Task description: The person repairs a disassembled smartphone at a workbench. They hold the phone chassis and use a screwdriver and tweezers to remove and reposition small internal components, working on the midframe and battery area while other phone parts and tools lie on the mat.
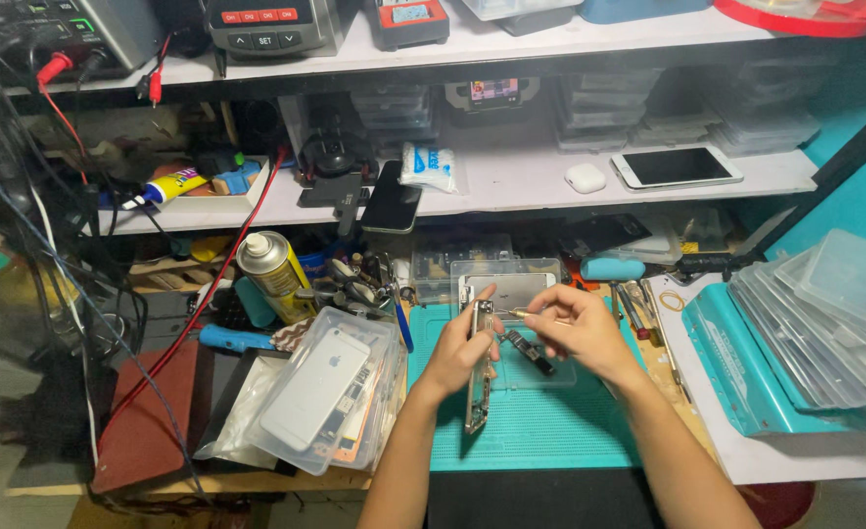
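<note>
A slim metal phone frame (478, 377) stands on edge just below the centre of the frame, upright over a teal cutting mat (531, 431) on the work surface. The left hand (462, 348) grips its upper part, fingers curled shut around the edge. Just to the right, the right hand (575, 328) pinches a thin screwdriver with a yellowish tip (519, 312), fingers closed on it, the tip meeting the top of the phone frame. Under the hands lies a small black part (529, 351) on a clear plastic tray (550, 372).

Left of the mat, a clear plastic box (379, 392) holds a silver phone lying face down (315, 389). Above that, toward the centre left, stands a yellow spray can (274, 274) beside a red cable (198, 313). At the right edge, a stack of clear plastic lids (824, 323) rests on a teal case (746, 377). On the white shelf (511, 181) in the upper right lie a white phone with a dark screen (676, 167) and a white earbud case (585, 177).
</note>
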`<action>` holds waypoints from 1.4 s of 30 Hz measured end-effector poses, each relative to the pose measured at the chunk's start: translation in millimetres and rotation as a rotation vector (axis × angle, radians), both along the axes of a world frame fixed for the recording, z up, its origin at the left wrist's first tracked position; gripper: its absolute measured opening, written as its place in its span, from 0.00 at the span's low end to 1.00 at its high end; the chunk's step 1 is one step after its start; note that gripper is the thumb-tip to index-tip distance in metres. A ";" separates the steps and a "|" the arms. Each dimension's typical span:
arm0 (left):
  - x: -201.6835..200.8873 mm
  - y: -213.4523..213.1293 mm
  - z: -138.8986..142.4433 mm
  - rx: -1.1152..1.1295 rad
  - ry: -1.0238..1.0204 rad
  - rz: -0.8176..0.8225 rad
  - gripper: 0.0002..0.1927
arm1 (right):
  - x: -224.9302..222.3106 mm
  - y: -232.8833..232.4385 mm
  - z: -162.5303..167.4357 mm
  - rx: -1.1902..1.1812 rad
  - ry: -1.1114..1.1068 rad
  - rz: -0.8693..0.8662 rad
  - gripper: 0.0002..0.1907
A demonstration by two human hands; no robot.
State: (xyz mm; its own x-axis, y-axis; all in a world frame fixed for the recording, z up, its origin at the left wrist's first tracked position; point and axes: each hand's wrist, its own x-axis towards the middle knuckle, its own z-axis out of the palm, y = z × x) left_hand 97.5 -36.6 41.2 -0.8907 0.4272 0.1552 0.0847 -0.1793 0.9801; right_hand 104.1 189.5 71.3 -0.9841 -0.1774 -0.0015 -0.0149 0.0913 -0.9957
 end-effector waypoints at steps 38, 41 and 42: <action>-0.3 -9.3 -16.6 0.221 -0.216 -0.026 0.16 | -30.1 -3.2 -34.2 0.060 0.219 -0.079 0.12; -7.1 -3.1 -24.5 0.114 -0.157 -0.063 0.15 | -34.0 8.3 -29.7 0.174 0.159 0.100 0.13; -9.3 -1.8 -25.5 0.101 -0.157 -0.100 0.14 | -35.3 11.0 -28.3 0.195 0.124 0.151 0.16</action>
